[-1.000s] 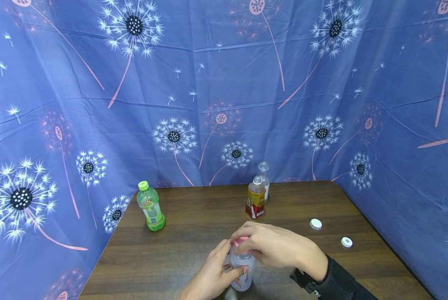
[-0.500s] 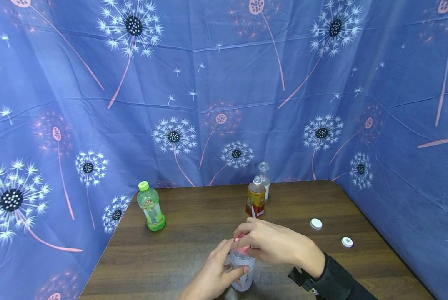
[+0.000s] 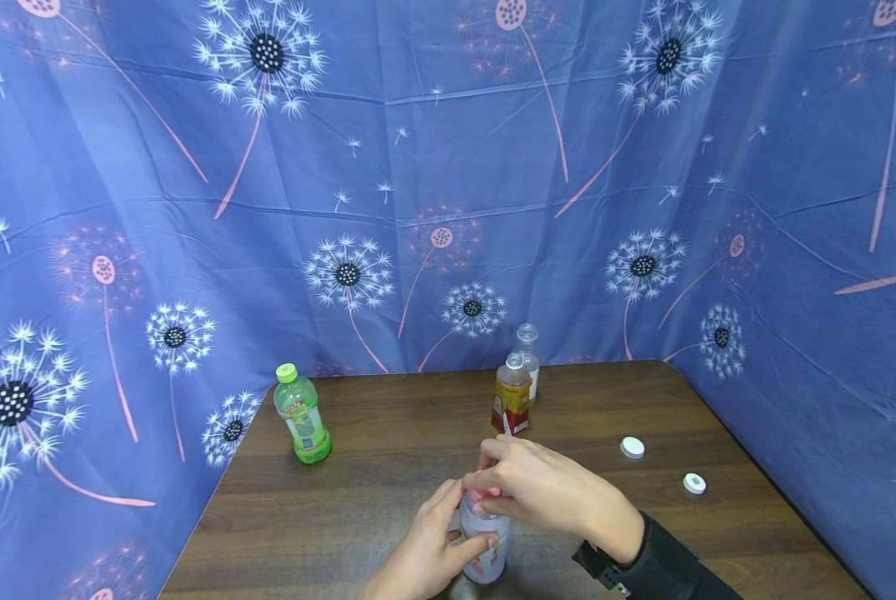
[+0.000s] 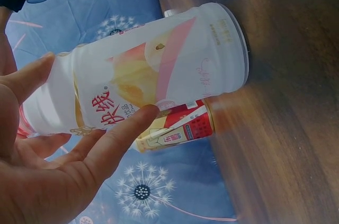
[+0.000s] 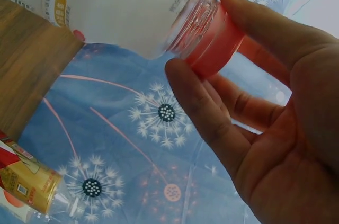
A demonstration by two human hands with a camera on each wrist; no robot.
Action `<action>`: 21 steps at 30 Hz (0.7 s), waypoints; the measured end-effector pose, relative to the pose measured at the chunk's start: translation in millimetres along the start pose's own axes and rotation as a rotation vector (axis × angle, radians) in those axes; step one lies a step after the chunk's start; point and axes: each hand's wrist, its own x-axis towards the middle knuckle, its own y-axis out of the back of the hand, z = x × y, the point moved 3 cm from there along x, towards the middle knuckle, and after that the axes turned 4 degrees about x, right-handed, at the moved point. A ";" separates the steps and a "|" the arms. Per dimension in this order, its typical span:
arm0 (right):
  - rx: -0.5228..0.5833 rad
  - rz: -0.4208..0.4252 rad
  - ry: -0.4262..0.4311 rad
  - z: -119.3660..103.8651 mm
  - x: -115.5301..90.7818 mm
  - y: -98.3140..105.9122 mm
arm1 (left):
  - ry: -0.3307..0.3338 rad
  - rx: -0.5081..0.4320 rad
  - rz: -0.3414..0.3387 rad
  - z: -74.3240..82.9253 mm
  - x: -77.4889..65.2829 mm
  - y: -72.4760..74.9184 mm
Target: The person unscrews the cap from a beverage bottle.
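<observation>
A white plastic drink bottle with fruit on its label stands upright near the front of the table. My left hand grips it round the body, thumb on one side and fingers on the other. On its neck is a pink screw cap, which the thumb and fingers of my right hand pinch from above. In the right wrist view clear threads of the neck show below the cap's edge. The bottle's far side is hidden by my fingers in the head view.
A green bottle with a lime cap stands at the left on the wooden table. Behind my hands are a capless red-and-yellow bottle and a clear bottle. Two white caps lie at the right. A blue patterned cloth hangs behind.
My right hand has shifted slightly and its fingers have turned a little on the pink cap. The left hand keeps its hold on the bottle; the other bottles stand as before.
</observation>
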 end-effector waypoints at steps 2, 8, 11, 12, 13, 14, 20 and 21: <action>-0.011 -0.004 -0.018 -2.3 0.5 -0.4 | 0.015 -0.005 -0.008 -0.6 0.2 -0.2; -0.051 -0.024 -0.093 -6.8 3.2 -2.8 | 0.009 0.014 0.000 -0.7 0.4 -1.2; -0.044 -0.030 -0.131 -8.1 4.2 -4.0 | 0.023 -0.014 -0.007 -1.0 0.3 -2.2; -0.047 -0.028 -0.136 -8.4 4.5 -4.4 | 0.025 -0.019 -0.009 -1.0 0.2 -2.3; -0.058 -0.023 -0.136 -8.8 4.7 -4.8 | 0.028 -0.023 -0.011 -0.9 0.2 -2.4; -0.066 -0.017 -0.134 -9.0 4.8 -5.3 | 0.031 -0.030 -0.015 -0.8 0.2 -2.4; -0.083 0.014 -0.110 -7.6 3.3 -7.6 | 0.008 0.001 -0.007 0.8 0.7 0.0; -0.086 0.016 -0.108 -7.0 2.9 -7.8 | -0.001 0.015 -0.002 1.2 0.7 0.5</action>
